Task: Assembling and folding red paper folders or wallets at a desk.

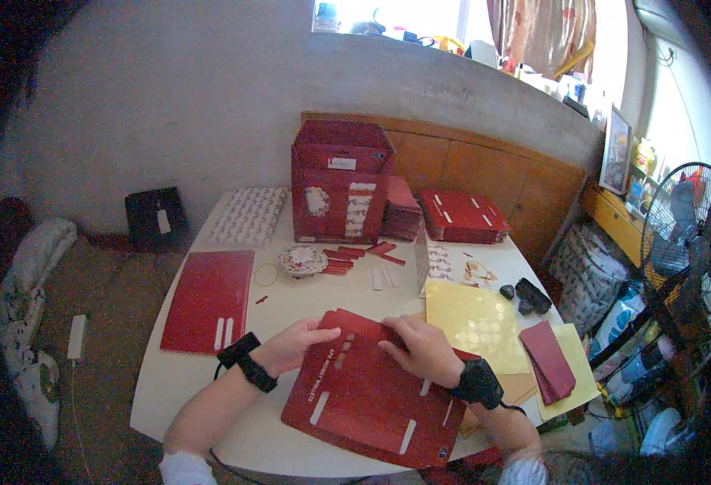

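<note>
A large dark red cardboard sheet with white slots and white lettering lies tilted at the table's near edge. My left hand pinches its upper left edge, thumb on top. Over the upper right part of the same sheet rests my right hand, its bent fingers apart and touching the surface. No object shows in its grasp. Both wrists wear black bands. Just beyond the hands lie small white strips and several short red strips beside a round patterned bowl.
Another red sheet lies at left, near a yellowish rubber band. Behind stand a tall red box and a red stack. Yellow sheets, dark red strips and black lumps occupy the right. A fan stands beyond.
</note>
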Demonstrator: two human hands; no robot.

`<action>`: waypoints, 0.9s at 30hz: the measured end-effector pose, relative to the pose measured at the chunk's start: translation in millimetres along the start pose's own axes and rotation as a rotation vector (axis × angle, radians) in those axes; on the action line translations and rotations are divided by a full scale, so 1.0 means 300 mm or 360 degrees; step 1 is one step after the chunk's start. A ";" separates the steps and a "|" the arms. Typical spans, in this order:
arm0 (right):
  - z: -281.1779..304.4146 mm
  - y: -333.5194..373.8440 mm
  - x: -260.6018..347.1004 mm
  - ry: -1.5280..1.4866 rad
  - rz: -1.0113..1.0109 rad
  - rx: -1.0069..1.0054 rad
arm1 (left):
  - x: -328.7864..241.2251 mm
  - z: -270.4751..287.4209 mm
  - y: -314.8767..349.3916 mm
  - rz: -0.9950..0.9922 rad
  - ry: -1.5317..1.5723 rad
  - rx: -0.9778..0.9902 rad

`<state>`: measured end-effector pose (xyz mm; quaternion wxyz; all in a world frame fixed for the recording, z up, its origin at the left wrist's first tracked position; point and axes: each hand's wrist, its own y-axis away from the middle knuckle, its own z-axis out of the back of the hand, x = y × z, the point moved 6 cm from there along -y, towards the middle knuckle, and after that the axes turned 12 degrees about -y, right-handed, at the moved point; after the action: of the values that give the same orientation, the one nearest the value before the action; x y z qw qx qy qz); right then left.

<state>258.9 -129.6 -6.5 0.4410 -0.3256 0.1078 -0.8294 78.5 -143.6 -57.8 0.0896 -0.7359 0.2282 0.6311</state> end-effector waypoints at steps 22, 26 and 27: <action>-0.080 0.017 0.016 -0.0021 0.0114 0.0230 | -0.115 -0.073 0.032 -0.1166 -0.2201 -0.0251; -0.094 0.018 0.013 -0.0057 0.0170 0.0268 | -0.105 -0.069 0.034 -0.1187 -0.2233 -0.0217; -0.097 0.020 0.010 -0.0071 0.0188 0.0281 | -0.106 -0.069 0.035 -0.1185 -0.2232 -0.0217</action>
<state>243.1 -138.5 -30.3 0.5184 -0.2968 0.0436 -0.8008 89.0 -154.4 -21.5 0.3720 -0.1989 -0.1814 0.8883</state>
